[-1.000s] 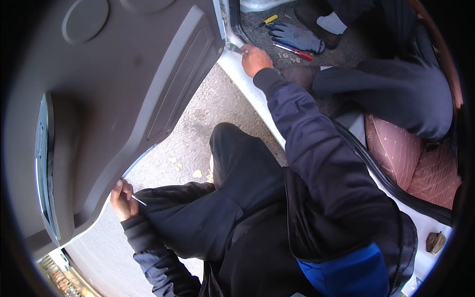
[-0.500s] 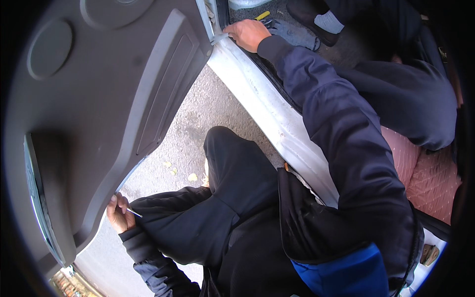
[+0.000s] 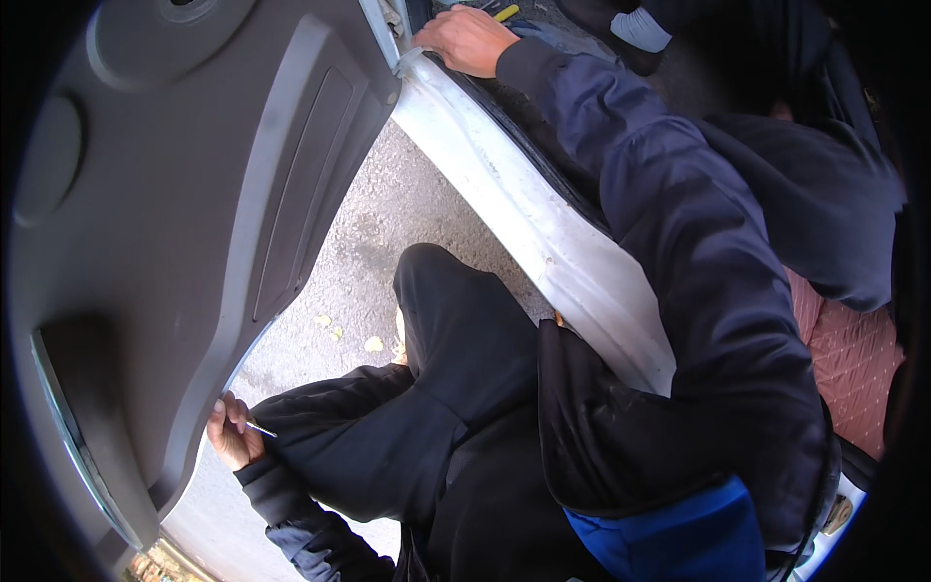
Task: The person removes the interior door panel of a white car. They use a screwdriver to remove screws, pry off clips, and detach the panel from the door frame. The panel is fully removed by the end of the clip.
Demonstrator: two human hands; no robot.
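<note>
My left hand (image 3: pixel 235 432), at the lower edge of the dark door panel (image 3: pixel 155 252), is closed on a thin metal tool (image 3: pixel 264 428). My right hand (image 3: pixel 464 41) has curled fingers at the top of the white door sill (image 3: pixel 524 233), beside the hinge end of the door frame (image 3: pixel 386 29); what they grip, if anything, is hidden. Just beyond it, a yellow-handled screwdriver (image 3: pixel 506 14) lies on the vehicle's floor, partly out of sight.
A person's dark-trousered leg (image 3: pixel 815 223), dark shoe and pale sock (image 3: pixel 640 29) are inside the vehicle, by a pink quilted seat (image 3: pixel 846 378). My bent knee (image 3: pixel 432 276) is over grey pavement (image 3: pixel 359 213) between door and sill.
My right hand has moved up and left along the frame to the hinge end. The door panel and my left hand sit slightly lower in view. The red-handled screwdriver is now hidden.
</note>
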